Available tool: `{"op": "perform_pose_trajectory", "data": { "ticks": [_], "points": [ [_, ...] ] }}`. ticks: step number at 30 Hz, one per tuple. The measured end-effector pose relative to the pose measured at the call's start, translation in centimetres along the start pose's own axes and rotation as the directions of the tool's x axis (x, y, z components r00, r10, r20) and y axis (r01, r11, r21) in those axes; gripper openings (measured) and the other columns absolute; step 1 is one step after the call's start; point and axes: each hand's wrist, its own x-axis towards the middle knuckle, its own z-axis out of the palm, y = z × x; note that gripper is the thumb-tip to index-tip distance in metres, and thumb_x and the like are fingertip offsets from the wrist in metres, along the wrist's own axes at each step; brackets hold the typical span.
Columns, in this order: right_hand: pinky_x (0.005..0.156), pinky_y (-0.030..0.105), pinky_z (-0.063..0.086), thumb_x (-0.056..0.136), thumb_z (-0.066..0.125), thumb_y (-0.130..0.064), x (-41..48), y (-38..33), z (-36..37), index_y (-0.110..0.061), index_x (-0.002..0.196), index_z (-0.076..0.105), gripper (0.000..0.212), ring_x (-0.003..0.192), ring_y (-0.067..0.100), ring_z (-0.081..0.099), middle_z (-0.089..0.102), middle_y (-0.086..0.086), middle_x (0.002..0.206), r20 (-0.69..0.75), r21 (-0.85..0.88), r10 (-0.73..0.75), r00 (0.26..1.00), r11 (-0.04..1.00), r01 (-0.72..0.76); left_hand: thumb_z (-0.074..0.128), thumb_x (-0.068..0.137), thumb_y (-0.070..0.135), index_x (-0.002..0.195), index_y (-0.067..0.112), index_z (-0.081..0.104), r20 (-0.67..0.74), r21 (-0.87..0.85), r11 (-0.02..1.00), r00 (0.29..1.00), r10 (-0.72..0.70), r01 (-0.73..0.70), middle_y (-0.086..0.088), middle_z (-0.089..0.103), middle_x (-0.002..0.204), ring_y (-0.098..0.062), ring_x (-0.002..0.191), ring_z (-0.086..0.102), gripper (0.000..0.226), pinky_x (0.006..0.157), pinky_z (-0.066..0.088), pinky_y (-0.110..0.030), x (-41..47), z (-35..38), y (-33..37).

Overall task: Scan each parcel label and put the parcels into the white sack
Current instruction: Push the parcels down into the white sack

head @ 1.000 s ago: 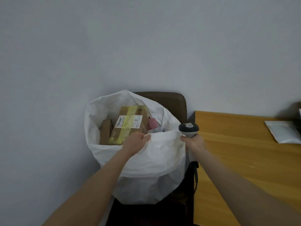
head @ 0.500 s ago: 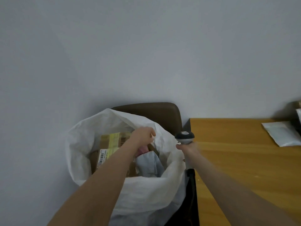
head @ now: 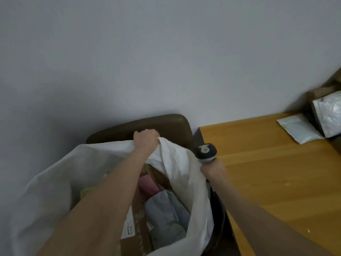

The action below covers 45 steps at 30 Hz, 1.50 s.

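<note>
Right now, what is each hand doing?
Left hand: closed, gripping the white sack at its rim.
Right hand: closed, holding the scanner.

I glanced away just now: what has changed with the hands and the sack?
The left hand let go of the near rim of the white sack, reached across and now grips its far rim by the chair back. Unchanged: the right hand holds the scanner at the sack's right edge; parcels lie inside.

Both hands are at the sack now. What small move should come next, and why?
Probably the left hand should let go of the rim of the white sack and reach for the flat white parcel on the table: it lies outside the sack, and the right hand holds the scanner.
</note>
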Motion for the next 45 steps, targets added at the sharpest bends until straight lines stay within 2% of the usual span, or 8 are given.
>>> {"op": "perform_pose_trajectory", "data": {
  "ticks": [5, 16, 23, 27, 31, 39, 42, 45],
  "points": [
    [0.057, 0.031, 0.04, 0.084, 0.058, -0.009, -0.3, -6.5, -2.8, -0.015, 0.073, 0.046, 0.018, 0.067, 0.026, 0.053, 0.049, 0.003, 0.067, -0.228, 0.131, -0.032, 0.973, 0.989, 0.063, 0.048, 0.093, 0.028, 0.095, 0.022, 0.071, -0.283, -0.209, 0.977, 0.959, -0.022, -0.039, -0.002, 0.068, 0.1, -0.027, 0.096, 0.063, 0.023, 0.07, 0.037, -0.027, 2.8, -6.0, 2.6],
    [0.065, 0.033, 0.045, 0.088, 0.05, -0.009, -2.4, -7.0, -3.8, -0.013, 0.093, 0.054, 0.008, 0.075, 0.025, 0.057, 0.059, 0.006, 0.081, -0.244, 0.029, -0.103, 0.964, 0.993, 0.113, 0.063, 0.089, 0.031, 0.138, 0.024, 0.046, -0.079, -0.401, 0.916, 0.997, -0.022, -0.012, -0.004, 0.053, 0.134, -0.025, 0.122, 0.049, 0.052, 0.1, 0.041, -0.038, 0.3, -6.8, -2.6],
    [0.073, 0.038, 0.05, 0.089, 0.051, -0.009, -4.2, -6.1, -3.5, -0.014, 0.098, 0.053, 0.01, 0.083, 0.03, 0.059, 0.059, 0.01, 0.087, -0.177, 0.003, -0.203, 0.963, 0.978, 0.207, 0.058, 0.088, 0.022, 0.135, 0.015, 0.044, -0.276, -0.421, 0.874, 0.883, -0.38, 0.244, -0.012, 0.047, 0.133, -0.03, 0.124, 0.042, 0.049, 0.097, 0.04, -0.042, -9.4, -4.3, -8.2],
    [0.067, 0.035, 0.044, 0.088, 0.053, -0.007, -5.5, -5.2, -3.7, -0.011, 0.093, 0.051, 0.006, 0.078, 0.03, 0.055, 0.058, 0.012, 0.086, -0.111, -0.008, -0.247, 0.962, 0.969, 0.248, 0.064, 0.083, 0.048, 0.138, 0.011, 0.034, 0.056, -0.524, 0.614, 0.744, -0.666, 0.59, -0.016, 0.04, 0.137, -0.036, 0.126, 0.039, 0.072, 0.102, 0.036, -0.046, -17.4, -0.8, -10.0],
    [0.069, 0.034, 0.042, 0.089, 0.056, -0.01, -6.8, -4.5, -3.1, -0.011, 0.095, 0.052, 0.008, 0.077, 0.028, 0.053, 0.056, 0.01, 0.087, -0.073, -0.016, -0.26, 0.963, 0.966, 0.259, 0.074, 0.058, 0.071, 0.137, 0.017, 0.042, 0.393, -0.609, 0.409, 0.707, -0.588, 0.679, -0.01, 0.053, 0.133, -0.03, 0.121, 0.051, 0.101, 0.101, 0.043, -0.044, -22.5, 3.3, -10.1],
    [0.07, 0.034, 0.046, 0.088, 0.057, -0.011, -7.2, -3.3, -3.1, -0.014, 0.093, 0.052, 0.008, 0.08, 0.029, 0.056, 0.058, 0.01, 0.087, -0.118, 0.003, -0.252, 0.961, 0.967, 0.254, 0.08, 0.046, 0.071, 0.15, 0.027, 0.021, 0.39, -0.76, 0.149, 0.627, -0.674, 0.632, -0.015, 0.039, 0.147, -0.038, 0.131, 0.04, 0.127, 0.105, 0.037, -0.055, -23.7, 7.2, -11.9],
    [0.073, 0.036, 0.049, 0.087, 0.059, -0.008, -7.2, -2.9, -3.2, -0.014, 0.089, 0.05, 0.011, 0.079, 0.028, 0.054, 0.055, 0.007, 0.08, -0.116, 0.002, -0.253, 0.961, 0.967, 0.255, 0.07, 0.019, 0.087, 0.148, 0.032, 0.016, 0.436, -0.658, 0.214, 0.597, -0.673, 0.722, -0.011, 0.041, 0.146, -0.037, 0.13, 0.042, 0.151, 0.103, 0.039, -0.057, -22.2, 11.5, -14.4],
    [0.077, 0.039, 0.053, 0.086, 0.061, -0.01, -8.0, -3.0, -2.5, -0.014, 0.09, 0.051, 0.011, 0.079, 0.027, 0.056, 0.057, 0.007, 0.082, -0.082, 0.018, -0.257, 0.963, 0.966, 0.259, 0.072, 0.058, 0.073, 0.149, 0.027, 0.023, 0.341, -0.605, 0.443, 0.717, -0.608, 0.662, -0.008, 0.041, 0.146, -0.033, 0.129, 0.044, 0.112, 0.106, 0.037, -0.045, -21.2, 6.3, -9.7]
  ]
}}
